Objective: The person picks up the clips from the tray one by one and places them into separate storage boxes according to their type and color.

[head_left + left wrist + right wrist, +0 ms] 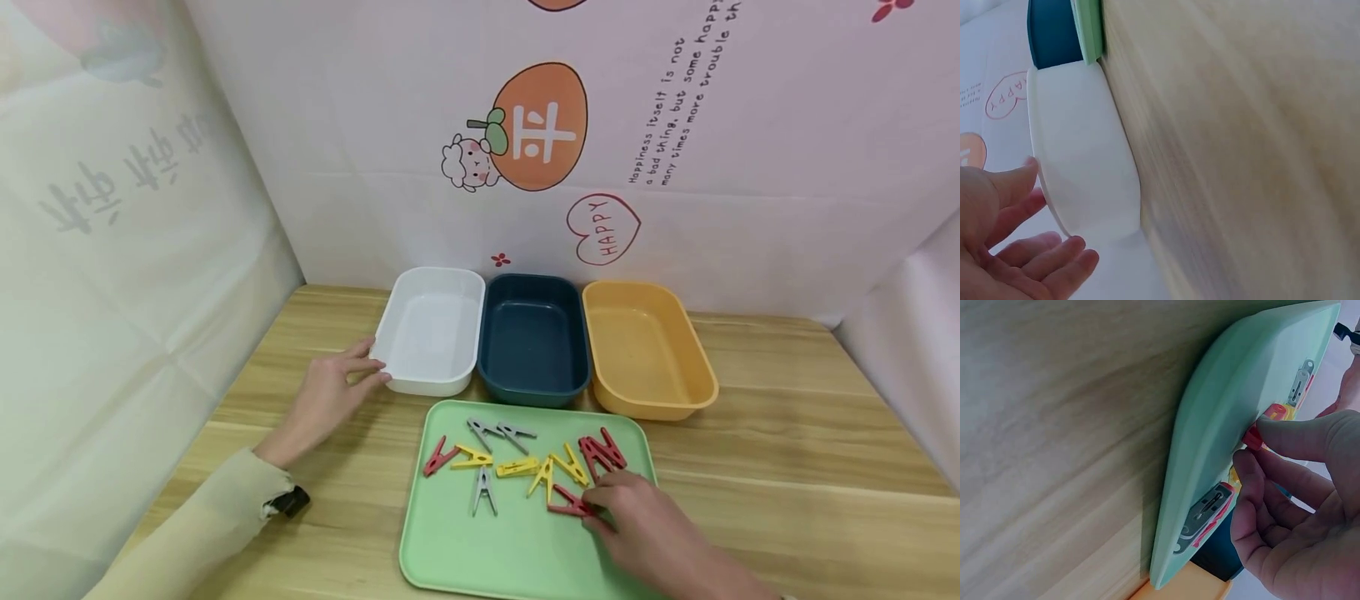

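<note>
My right hand (pixel 648 525) pinches one end of a red clothespin (pixel 568 503) between thumb and fingertips, low over the green tray (pixel 510 546). In the right wrist view the red clothespin (pixel 1252 437) shows between thumb and forefinger. Around it lie yellow clothespins (pixel 517 467), grey clothespins (pixel 483 490) and more red clothespins, one red clothespin (pixel 438 456) lying at the tray's left. My left hand (pixel 330 396) rests its fingertips at the near left corner of the white bin (pixel 431 387). Its fingers are loosely spread along the rim in the left wrist view.
A dark blue bin (pixel 534 395) and a yellow-orange bin (pixel 660 410) stand to the right of the white one, in a row behind the tray. Behind them rises a printed white cloth (pixel 420 225). Wooden tabletop (pixel 810 467) extends on both sides.
</note>
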Demonstrator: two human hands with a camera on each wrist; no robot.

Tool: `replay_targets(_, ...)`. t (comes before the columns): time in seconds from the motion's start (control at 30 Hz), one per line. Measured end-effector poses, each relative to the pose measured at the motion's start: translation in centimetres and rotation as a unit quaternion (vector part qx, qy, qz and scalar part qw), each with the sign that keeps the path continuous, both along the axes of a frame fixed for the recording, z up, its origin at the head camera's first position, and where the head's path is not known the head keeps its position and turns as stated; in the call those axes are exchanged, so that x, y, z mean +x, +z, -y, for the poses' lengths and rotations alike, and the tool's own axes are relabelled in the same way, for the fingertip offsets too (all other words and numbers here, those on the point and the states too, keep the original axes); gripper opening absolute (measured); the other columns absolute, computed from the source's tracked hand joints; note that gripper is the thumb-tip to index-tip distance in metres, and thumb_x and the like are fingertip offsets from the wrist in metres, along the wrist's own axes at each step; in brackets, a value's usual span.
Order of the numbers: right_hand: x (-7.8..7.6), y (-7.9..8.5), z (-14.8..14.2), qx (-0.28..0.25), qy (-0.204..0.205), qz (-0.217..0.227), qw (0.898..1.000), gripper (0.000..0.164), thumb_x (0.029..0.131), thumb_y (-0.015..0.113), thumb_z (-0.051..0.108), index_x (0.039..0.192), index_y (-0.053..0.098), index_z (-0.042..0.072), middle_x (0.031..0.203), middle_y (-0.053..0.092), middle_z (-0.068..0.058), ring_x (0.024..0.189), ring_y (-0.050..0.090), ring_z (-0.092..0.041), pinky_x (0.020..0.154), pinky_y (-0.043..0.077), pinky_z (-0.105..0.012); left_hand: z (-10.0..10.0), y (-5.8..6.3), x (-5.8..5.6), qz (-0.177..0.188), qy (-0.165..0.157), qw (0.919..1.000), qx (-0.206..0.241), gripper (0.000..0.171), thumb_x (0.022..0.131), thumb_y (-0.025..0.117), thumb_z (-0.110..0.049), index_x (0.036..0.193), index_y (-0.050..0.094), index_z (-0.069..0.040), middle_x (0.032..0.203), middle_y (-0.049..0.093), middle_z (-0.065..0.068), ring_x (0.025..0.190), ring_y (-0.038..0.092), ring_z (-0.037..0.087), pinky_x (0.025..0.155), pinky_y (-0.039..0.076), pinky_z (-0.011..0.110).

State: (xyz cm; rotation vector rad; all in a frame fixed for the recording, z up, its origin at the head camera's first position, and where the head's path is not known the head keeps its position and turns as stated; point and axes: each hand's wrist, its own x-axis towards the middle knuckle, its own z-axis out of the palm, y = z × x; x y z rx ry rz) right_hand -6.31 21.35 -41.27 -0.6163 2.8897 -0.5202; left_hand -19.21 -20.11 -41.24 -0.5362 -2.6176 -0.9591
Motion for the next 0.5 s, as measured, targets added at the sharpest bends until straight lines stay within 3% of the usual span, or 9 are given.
replay_targets(0.1, 0.09, -0.09, -0.15, 0.006, -0.022, 0.008, 1.0, 0.017, 0.084, 0.091, 0.014, 0.099, 0.083, 0.014, 0.099, 0.073, 0.005, 0.095, 0.066, -0.016, 0.085, 0.061, -0.045, 0.03, -0.18, -0.14, 0.001, -0.001, 0.9998, 0.019, 0.019, 0.09, 0.086, -0.01, 0.103, 0.081, 0.003, 0.139, 0.061, 0.026, 0.124, 0.063, 0.044, 0.099, 0.053, 0.054)
replay_targets(0.3, 0.2, -0.15, -0.08, 0.004, -0.053, 0.015, 0.998, 0.024, 0.082, 0.093, 0.018, 0.104, 0.083, 0.014, 0.105, 0.074, 0.003, 0.1, 0.066, -0.017, 0.09, 0.06, -0.047, 0.24, -0.57, -0.3, 0.029, -0.005, 0.9972, 0.068, 0.016, 0.09, 0.085, -0.005, 0.101, 0.08, 0.005, 0.14, 0.06, 0.026, 0.125, 0.063, 0.04, 0.094, 0.056, 0.048)
replay_targets(0.5, -0.02, -0.21, -0.15, -0.005, -0.093, 0.04, 0.995, 0.021, 0.081, 0.093, 0.013, 0.1, 0.084, 0.018, 0.102, 0.073, 0.005, 0.096, 0.066, -0.016, 0.091, 0.06, -0.048, 0.2, -0.34, -0.36, 0.042, -0.006, 0.9949, 0.092, 0.014, 0.089, 0.085, -0.004, 0.099, 0.08, 0.005, 0.139, 0.061, 0.028, 0.125, 0.064, 0.04, 0.093, 0.057, 0.045)
